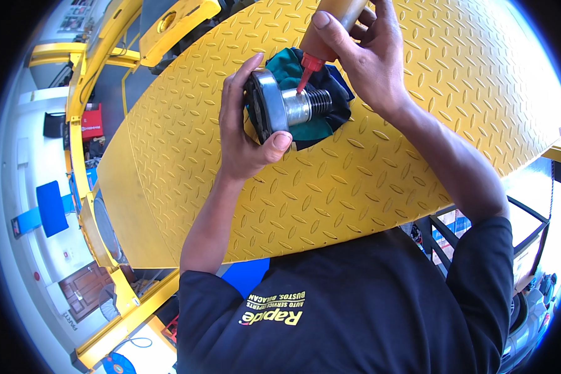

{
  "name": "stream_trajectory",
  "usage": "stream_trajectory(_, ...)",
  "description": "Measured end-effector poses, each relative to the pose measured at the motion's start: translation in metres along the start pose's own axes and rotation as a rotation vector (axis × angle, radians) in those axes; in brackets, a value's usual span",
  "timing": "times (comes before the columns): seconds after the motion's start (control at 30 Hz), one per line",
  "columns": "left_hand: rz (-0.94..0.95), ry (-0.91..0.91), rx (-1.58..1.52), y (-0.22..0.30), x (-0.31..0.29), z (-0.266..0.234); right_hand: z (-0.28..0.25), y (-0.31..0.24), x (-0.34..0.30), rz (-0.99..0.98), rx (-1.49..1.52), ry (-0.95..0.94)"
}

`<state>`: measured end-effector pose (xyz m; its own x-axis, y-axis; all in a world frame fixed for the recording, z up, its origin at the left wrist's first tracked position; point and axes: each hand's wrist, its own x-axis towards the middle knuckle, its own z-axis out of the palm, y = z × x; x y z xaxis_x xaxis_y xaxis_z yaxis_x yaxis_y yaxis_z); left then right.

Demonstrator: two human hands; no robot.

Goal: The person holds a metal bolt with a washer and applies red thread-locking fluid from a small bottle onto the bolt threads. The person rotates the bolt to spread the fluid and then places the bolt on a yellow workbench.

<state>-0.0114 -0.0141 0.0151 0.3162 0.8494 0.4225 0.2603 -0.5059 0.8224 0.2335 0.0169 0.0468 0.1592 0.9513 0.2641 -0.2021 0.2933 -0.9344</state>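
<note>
My left hand (pixel 243 121) is wrapped round the dark round head of a lift pad (pixel 269 100) with a threaded stud. The pad is tipped on its side, its bright metal shank and black thread facing right. In my right hand (pixel 374 68) is a squeeze bottle (pixel 335 28) of brownish liquid, turned nozzle-down. Its red tip meets, or nearly meets, the smooth shank just before the thread. Beneath the pad a crumpled green and dark cloth (pixel 318 129) lies on the yellow tread plate (pixel 349 187).
The plate's front edge runs close to my body. Yellow lift arms and a frame (pixel 76 112) stand at the left, with a red box (pixel 92 121) beyond. A black metal frame (pixel 530 212) is at the right, and part of a car (pixel 533 330) shows at lower right.
</note>
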Motion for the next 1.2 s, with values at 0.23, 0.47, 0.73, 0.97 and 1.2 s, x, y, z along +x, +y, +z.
stream_trajectory(0.23,0.42,-0.152,0.347,0.021,0.02,-0.018,-0.001,0.015,0.01,0.172,0.196,0.085)
stream_trajectory(0.47,0.335,-0.296,0.351,0.025,0.031,-0.041,-0.012,-0.009,0.011,0.285,0.025,0.011)
stream_trajectory(0.73,0.235,-0.234,0.165,0.004,0.036,-0.034,0.002,0.001,-0.003,-0.012,0.045,0.043)
stream_trajectory(0.97,0.224,-0.19,0.072,-0.008,0.039,-0.023,0.003,-0.002,-0.004,-0.02,0.007,0.053)
stream_trajectory(1.2,0.231,-0.152,0.035,-0.015,0.037,-0.017,0.003,0.004,0.002,-0.043,-0.011,0.07)
